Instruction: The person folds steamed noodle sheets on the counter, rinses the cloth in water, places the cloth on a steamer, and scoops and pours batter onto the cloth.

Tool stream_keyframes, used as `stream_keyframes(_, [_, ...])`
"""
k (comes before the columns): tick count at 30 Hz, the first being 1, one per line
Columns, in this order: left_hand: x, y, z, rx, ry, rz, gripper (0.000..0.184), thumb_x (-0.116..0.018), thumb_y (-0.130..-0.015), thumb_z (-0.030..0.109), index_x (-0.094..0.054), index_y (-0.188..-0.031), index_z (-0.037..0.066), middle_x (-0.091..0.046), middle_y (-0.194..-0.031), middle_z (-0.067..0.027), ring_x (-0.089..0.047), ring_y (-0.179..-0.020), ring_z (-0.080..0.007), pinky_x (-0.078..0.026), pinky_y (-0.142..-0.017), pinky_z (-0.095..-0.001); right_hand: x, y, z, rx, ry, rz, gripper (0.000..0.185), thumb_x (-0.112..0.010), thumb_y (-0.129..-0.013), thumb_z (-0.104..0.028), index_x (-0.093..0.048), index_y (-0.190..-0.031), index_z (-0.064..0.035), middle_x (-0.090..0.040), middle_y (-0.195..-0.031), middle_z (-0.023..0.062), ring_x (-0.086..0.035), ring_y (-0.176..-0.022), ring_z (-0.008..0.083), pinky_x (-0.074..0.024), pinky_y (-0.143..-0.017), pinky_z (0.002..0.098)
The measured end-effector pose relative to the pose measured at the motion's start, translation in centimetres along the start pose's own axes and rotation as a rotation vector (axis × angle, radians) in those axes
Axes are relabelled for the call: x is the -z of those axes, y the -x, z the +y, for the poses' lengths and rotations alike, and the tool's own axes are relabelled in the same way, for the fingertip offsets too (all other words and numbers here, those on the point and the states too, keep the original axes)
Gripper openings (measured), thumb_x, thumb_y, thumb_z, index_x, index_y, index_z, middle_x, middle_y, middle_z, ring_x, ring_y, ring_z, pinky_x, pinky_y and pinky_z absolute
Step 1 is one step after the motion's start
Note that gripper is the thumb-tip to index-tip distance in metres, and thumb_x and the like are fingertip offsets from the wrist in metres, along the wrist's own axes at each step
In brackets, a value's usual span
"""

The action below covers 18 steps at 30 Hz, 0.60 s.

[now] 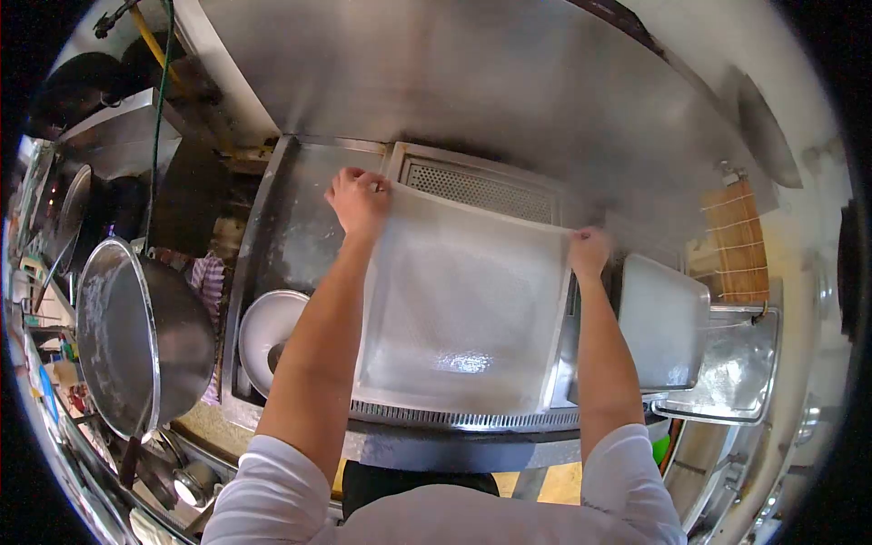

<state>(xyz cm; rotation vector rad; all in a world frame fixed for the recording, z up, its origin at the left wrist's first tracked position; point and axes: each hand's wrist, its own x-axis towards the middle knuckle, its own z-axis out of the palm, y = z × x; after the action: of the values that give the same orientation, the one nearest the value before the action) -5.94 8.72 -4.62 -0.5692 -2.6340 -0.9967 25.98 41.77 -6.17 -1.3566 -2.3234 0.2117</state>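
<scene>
A white, wet-looking cloth point(463, 309) lies spread over the steel worktop in front of me, with a glossy patch near its front edge. Its far left corner is pinched in the fingers of my left hand point(359, 202). At the far right corner, the closed fingers of my right hand point(590, 251) grip the same cloth; this hand is slightly blurred. Beyond the cloth's far edge, part of a perforated metal plate point(481, 189) shows in its frame. What lies beneath the cloth is mostly hidden.
A white bowl point(271, 329) sits beside my left forearm. Further left stands a large steel bowl point(136, 336), near a checked cloth point(209, 282). To the right are a rectangular pale container point(663, 318), a metal tray point(731, 363) and a hanging bamboo mat point(736, 241).
</scene>
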Motion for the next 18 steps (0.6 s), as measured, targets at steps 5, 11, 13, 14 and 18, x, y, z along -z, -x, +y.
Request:
stream_keyframes(5, [-0.5,-0.2,-0.4,0.065,0.138,-0.043,0.029,-0.073,-0.086,0.023,-0.076,-0.113,0.015,-0.063,-0.124,-0.0104,-0.055,-0.123,-0.0293,-0.036,-0.107,-0.0505,0.9,0.6,-1.8,0.251,0.072,0.192,0.031,-0.071,-0.083,-0.017,-0.072,-0.11,-0.002,-0.071,-0.083,0.0154,-0.068,-0.085,0.0379,-0.054,-0.083,0.0445])
stream_keyframes(11, [1.4,0.0,-0.5,0.101,0.201,-0.05,0.034,-0.072,-0.086,0.02,-0.072,-0.12,0.015,-0.062,-0.126,-0.0127,-0.055,-0.125,-0.0314,-0.037,-0.108,-0.0505,4.2,3.5,-8.8,-0.354,-0.359,-0.695,0.032,-0.067,-0.088,-0.021,-0.067,-0.113,-0.0005,-0.071,-0.072,0.0123,-0.07,-0.065,0.0364,-0.0575,-0.061,0.0466])
stream_keyframes(13, [1.1,-0.1,-1.5,0.042,0.271,-0.046,0.035,-0.071,-0.085,0.017,-0.072,-0.119,0.015,-0.062,-0.126,-0.0126,-0.055,-0.124,-0.0322,-0.039,-0.107,-0.0505,4.6,4.0,-10.1,-0.363,-0.334,-0.662,0.039,-0.069,-0.089,-0.022,-0.062,-0.12,0.0009,-0.071,-0.074,0.0131,-0.069,-0.062,0.0299,-0.0552,-0.053,0.0421])
stream_keyframes(14, [1.0,-0.1,-2.3,0.014,0.301,-0.046,0.035,-0.071,-0.084,0.016,-0.072,-0.119,0.016,-0.062,-0.126,-0.0126,-0.055,-0.124,-0.0326,-0.04,-0.106,-0.0505,4.3,4.6,-10.7,-0.369,-0.322,-0.651,0.043,-0.069,-0.089,-0.022,-0.06,-0.124,0.0015,-0.07,-0.074,0.0134,-0.069,-0.06,0.0267,-0.054,-0.049,0.0398])
stream_keyframes(18, [2.4,0.1,-2.6,-0.18,0.175,-0.182,0.039,-0.065,-0.084,0.01,-0.071,-0.122,0.018,-0.058,-0.133,-0.0142,-0.052,-0.127,-0.0347,-0.04,-0.106,-0.0526,3.6,8.7,-17.3,-0.377,-0.657,-0.774,0.072,-0.066,-0.093,-0.013,-0.03,-0.153,0.0028,-0.063,-0.073,0.0093,-0.056,-0.051,0.0165,-0.0424,-0.042,0.032])
